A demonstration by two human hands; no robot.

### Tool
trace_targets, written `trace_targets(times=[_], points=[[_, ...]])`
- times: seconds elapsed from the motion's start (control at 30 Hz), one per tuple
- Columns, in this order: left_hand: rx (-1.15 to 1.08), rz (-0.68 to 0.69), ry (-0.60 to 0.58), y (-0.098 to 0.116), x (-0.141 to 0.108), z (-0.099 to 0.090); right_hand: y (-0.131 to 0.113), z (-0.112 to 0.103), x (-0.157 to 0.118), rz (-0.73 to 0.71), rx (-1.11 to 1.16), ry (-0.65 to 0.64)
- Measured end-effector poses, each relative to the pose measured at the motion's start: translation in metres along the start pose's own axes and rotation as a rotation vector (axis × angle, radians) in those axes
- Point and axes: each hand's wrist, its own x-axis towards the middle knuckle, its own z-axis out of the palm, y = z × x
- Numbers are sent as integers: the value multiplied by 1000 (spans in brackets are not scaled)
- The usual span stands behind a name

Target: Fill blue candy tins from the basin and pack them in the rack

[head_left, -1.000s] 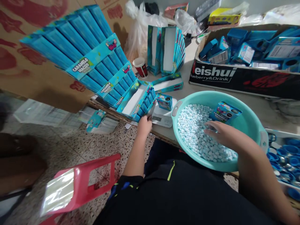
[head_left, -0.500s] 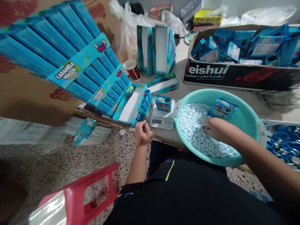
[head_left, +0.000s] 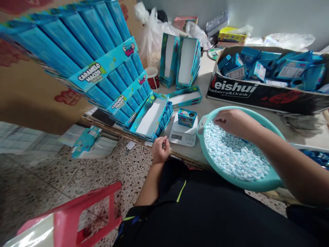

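Observation:
My right hand (head_left: pixel 231 120) is raised over the left part of a turquoise basin (head_left: pixel 208 154) filled with small pale blue and white candies (head_left: pixel 239 157). Its fingertips are pinched together and slightly blurred; whatever they hold is hidden. My left hand (head_left: pixel 160 150) rests at the table edge with curled fingers and nothing visible in them. Beside it stands a white digital scale (head_left: pixel 183 137) carrying a small blue candy box (head_left: pixel 187 118), which has a round hole in its side. My right forearm covers most of another blue box in the basin.
A black carton (head_left: pixel 259 94) behind the basin holds several blue boxes. Stacked blue display trays (head_left: pixel 102 73) lean at the left, and an open tray (head_left: pixel 151 115) lies near the scale. A paper cup (head_left: pixel 153 78) stands behind. Blue caps (head_left: pixel 315 156) lie at right; a red stool (head_left: pixel 66 219) is below.
My right hand has lifted out of the candies and moved toward the scale side of the basin. The left hand stays curled at the table edge. The view has shifted slightly.

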Motion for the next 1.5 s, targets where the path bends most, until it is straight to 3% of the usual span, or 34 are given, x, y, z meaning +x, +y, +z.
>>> trace_targets(times=[0.13,0.23,0.33,0.47,0.6,0.7,0.83,1.33,1.4,1.5], points=[[-6,-37,-23,2,-1,-1,-21,-10,43,-151,63,110],[-24,-80,-59,4,0,-3,-29,-2,69,-234,46,44],[-36,-149,-117,6,1,-4,-31,3,75,-254,10,14],[-4,-110,-84,4,1,-3,-25,0,50,-132,-62,25],[-2,-73,-86,3,0,-2,-10,14,9,100,-192,-179],[2,-87,-106,5,0,-3,0,37,-15,99,-63,-289],[14,-83,-95,7,0,-3,2,57,-33,147,95,-281],[28,-4,-59,10,3,-4,-1,51,-48,83,92,-297],[43,18,-44,11,2,-4,2,48,-50,84,44,-264],[75,73,7,16,1,-12,-2,36,-41,85,-20,-105]])
